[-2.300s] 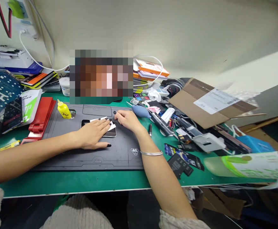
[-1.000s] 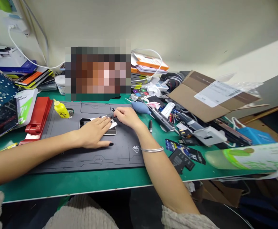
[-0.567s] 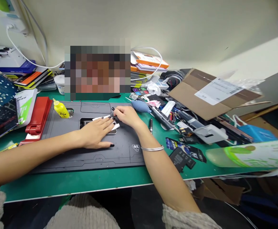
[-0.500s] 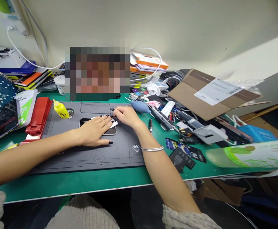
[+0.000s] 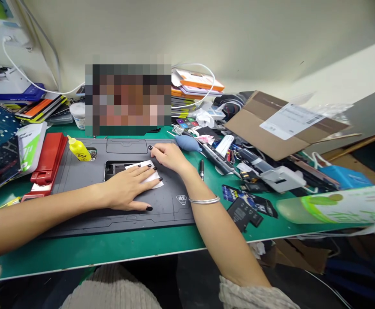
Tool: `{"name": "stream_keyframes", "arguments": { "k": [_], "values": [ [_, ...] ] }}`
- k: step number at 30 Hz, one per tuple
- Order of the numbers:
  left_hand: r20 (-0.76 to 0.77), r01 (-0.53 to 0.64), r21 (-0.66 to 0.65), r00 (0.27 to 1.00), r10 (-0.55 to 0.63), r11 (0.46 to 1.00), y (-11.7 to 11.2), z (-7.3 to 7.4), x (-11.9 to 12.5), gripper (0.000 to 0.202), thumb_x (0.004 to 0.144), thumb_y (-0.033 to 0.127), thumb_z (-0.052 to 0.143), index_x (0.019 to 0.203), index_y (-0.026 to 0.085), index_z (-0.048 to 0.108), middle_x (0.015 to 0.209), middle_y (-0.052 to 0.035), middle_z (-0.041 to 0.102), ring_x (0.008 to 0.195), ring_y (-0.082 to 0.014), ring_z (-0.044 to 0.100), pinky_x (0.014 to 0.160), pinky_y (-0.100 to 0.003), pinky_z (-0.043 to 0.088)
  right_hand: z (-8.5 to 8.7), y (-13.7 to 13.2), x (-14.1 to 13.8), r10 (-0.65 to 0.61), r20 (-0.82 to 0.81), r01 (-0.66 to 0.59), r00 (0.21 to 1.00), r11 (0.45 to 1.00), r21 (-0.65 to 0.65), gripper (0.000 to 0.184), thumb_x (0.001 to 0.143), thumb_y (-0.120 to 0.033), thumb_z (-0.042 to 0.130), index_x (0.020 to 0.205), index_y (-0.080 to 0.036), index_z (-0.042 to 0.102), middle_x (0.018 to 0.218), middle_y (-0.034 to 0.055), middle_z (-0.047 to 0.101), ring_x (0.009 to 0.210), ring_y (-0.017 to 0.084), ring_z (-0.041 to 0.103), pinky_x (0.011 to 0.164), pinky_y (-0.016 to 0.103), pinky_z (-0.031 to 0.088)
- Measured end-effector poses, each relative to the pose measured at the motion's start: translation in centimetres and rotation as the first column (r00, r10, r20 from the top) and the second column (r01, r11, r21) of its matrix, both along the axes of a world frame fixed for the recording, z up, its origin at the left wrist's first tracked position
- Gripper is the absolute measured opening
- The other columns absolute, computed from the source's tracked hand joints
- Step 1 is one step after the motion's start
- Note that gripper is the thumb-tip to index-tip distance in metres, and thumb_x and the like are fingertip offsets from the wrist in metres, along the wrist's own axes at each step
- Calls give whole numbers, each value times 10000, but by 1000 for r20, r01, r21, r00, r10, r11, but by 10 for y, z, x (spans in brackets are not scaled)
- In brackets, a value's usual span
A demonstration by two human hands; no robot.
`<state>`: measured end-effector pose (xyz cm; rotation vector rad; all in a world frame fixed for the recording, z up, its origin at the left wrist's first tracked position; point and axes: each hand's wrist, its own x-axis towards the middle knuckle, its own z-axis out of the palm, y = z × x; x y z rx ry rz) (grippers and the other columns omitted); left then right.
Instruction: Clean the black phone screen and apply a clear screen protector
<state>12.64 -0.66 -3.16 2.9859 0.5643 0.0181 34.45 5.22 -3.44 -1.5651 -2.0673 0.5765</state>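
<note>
A black-framed smartphone point(image 5: 115, 170) lies on a dark repair mat point(image 5: 164, 216), mostly under my left hand point(image 5: 126, 187). A white sheet point(image 5: 153, 180) rests on the phone, and my left hand's spread fingers press flat on it. My right hand point(image 5: 170, 157) sits just past the sheet's upper right corner, its fingers curled down onto the mat. Its fingertips are close to the sheet, but I cannot tell whether they touch it. Much of the phone's screen is hidden by the sheet and hand.
A yellow glue bottle point(image 5: 78, 149) and red holder point(image 5: 48, 165) stand left of my hands. A blue blower bulb point(image 5: 187, 143), black pen point(image 5: 201, 169), black batteries point(image 5: 244, 212) and cardboard box point(image 5: 264, 126) crowd the green bench to the right. A pixelated patch hides the back middle.
My left hand has slid back toward me, showing more of the white sheet and phone. The view has also shifted slightly left.
</note>
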Motion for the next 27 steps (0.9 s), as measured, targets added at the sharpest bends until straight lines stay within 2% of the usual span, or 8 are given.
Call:
{"name": "stream_keyframes", "arguments": {
  "k": [4, 8, 22, 27],
  "values": [
    [-48, -56, -3, 997, 55, 998, 8, 3, -2, 819, 989, 646, 389, 1545, 48, 320, 1634, -222, 286, 1534, -349, 243, 1248, -470, 209, 0, 0, 0, 5, -4, -5, 1000, 1000, 0, 301, 898, -304, 467, 659, -216, 628, 601, 6, 647, 655, 170, 584, 622, 275, 338],
    [-83, -107, 7, 991, 107, 994, 13, 4, -3, 802, 985, 641, 405, 1537, 63, 338, 1638, -221, 276, 1530, -371, 243, 1234, -507, 229, 0, 0, 0, 5, -5, -5, 1000, 1000, -1, 307, 892, -314, 456, 654, -217, 624, 588, 4, 639, 645, 169, 575, 619, 278, 337],
    [-77, 47, 67, 996, -41, 997, 1, 3, 0, 781, 988, 639, 411, 1525, 74, 369, 1617, -208, 336, 1511, -366, 295, 1226, -487, 247, 0, -1, 0, 3, 1, -3, 1000, 1000, 12, 301, 896, -314, 460, 661, -215, 621, 596, 2, 641, 641, 164, 570, 615, 273, 334],
    [-60, -16, 69, 998, 20, 997, 11, 2, 0, 782, 994, 627, 411, 1520, 50, 367, 1611, -232, 332, 1506, -369, 306, 1222, -487, 263, 0, 0, 0, 9, 5, -9, 1000, 1000, 11, 313, 907, -315, 470, 655, -212, 626, 614, 5, 657, 653, 165, 581, 612, 272, 337]
  ]
}}
